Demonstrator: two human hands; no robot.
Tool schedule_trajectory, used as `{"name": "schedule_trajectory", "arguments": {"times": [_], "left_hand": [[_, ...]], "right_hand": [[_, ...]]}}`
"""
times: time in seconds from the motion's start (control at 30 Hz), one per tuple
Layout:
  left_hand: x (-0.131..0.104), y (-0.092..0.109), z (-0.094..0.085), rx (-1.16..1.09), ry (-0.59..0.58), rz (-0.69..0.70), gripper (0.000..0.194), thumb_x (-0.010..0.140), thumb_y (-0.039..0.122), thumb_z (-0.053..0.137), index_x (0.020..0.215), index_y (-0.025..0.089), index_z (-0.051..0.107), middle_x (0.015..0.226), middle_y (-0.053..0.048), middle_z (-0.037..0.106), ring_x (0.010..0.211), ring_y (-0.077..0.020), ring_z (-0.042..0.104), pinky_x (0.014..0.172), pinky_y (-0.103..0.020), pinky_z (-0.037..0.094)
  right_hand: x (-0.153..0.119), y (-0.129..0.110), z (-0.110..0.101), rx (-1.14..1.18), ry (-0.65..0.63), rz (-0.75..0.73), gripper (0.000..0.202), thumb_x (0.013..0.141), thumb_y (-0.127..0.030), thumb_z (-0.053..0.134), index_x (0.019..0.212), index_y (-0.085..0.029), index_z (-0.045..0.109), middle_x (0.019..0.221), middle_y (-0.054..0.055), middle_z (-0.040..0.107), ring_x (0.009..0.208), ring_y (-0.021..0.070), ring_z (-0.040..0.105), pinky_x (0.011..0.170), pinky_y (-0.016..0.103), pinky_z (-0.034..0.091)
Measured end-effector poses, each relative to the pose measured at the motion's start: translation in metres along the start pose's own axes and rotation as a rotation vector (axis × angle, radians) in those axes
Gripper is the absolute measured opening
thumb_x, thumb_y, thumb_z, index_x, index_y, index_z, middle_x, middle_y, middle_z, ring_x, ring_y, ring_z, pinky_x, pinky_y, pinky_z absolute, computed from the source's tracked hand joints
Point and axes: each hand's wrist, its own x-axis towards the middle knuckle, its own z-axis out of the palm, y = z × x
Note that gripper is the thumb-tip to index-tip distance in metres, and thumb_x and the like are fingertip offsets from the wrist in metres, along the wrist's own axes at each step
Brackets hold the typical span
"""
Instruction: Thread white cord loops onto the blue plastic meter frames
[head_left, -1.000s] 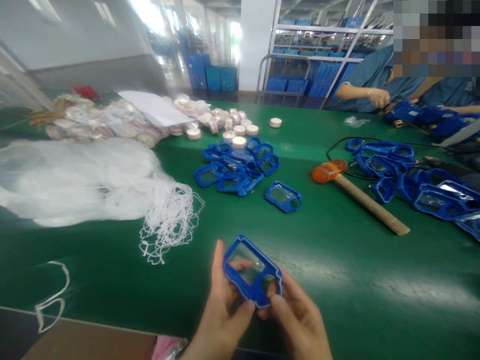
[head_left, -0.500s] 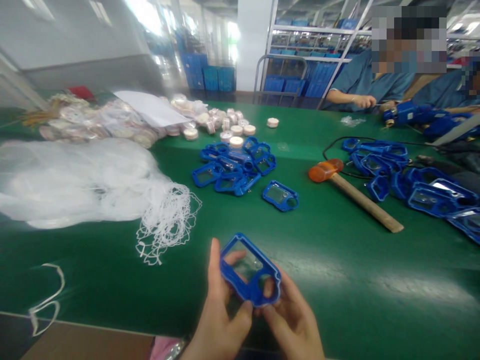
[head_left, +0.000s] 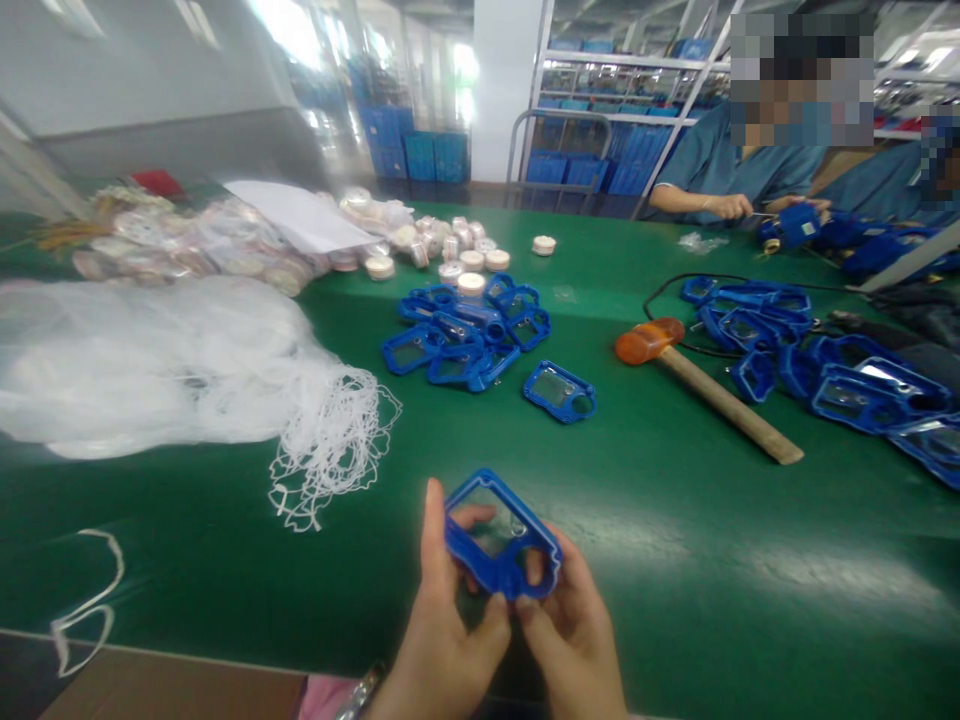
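Between my two hands is a blue plastic frame (head_left: 501,578) with a clear window and a round hole, tilted above the front of the green table. My left hand (head_left: 454,620) grips its left side and lower edge, thumb at the bottom and index finger pointing up. My right hand (head_left: 574,620) is closed on the right end, by the round hole, its thumb on the lower edge. Another blue frame (head_left: 559,392) lies flat beyond them, beside a heap of similar blue frames (head_left: 457,335).
A mallet (head_left: 705,385) with an orange head lies to the right, near more blue frames (head_left: 862,400). At left are a white mesh bag (head_left: 150,370) and tangled white string (head_left: 334,440). White round rolls (head_left: 471,262) stand behind. Across the table a co-worker (head_left: 739,180) handles a blue part.
Both hands still hold the blue frame and have tilted it slightly, its lower edge rising a little. The co-worker's hands have brought a blue part up to a thin tool.
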Motion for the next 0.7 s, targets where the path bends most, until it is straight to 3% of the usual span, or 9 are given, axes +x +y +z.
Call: {"name": "schedule_trajectory", "arguments": {"times": [0.17, 0.43, 0.7], "left_hand": [[0.0024, -0.0001, -0.0019, -0.006, -0.014, -0.021, 0.096, 0.076, 0.017, 0.061, 0.143, 0.028, -0.007, 0.119, -0.009, 0.05, 0.093, -0.0211, 0.057, 0.088, -0.036, 0.046], [0.0026, 0.0014, -0.0015, -0.048, -0.035, -0.015, 0.095, 0.079, 0.021, 0.059, 0.142, 0.027, -0.012, 0.115, -0.009, 0.051, 0.103, -0.0247, 0.056, 0.093, -0.041, 0.041], [-0.0002, -0.0038, -0.0005, 0.042, 0.001, 0.07, 0.092, 0.08, 0.021, 0.057, 0.142, 0.024, -0.011, 0.111, -0.009, 0.054, 0.103, -0.024, 0.055, 0.092, -0.038, 0.04]], "right_hand": [[0.0008, 0.0027, 0.0035, 0.039, 0.034, 0.041, 0.054, 0.066, -0.026, 0.073, 0.115, -0.024, 0.053, 0.103, 0.006, 0.066, 0.089, 0.0217, 0.064, 0.079, 0.031, 0.051], [0.0024, 0.0009, -0.0006, 0.028, 0.032, 0.077, 0.052, 0.066, -0.031, 0.073, 0.114, -0.022, 0.054, 0.103, 0.006, 0.068, 0.093, 0.0224, 0.064, 0.084, 0.031, 0.05], [0.0034, 0.0016, -0.0028, -0.012, 0.004, 0.063, 0.05, 0.068, -0.034, 0.072, 0.113, -0.023, 0.054, 0.095, 0.005, 0.068, 0.085, 0.0207, 0.064, 0.077, 0.028, 0.051]]}}
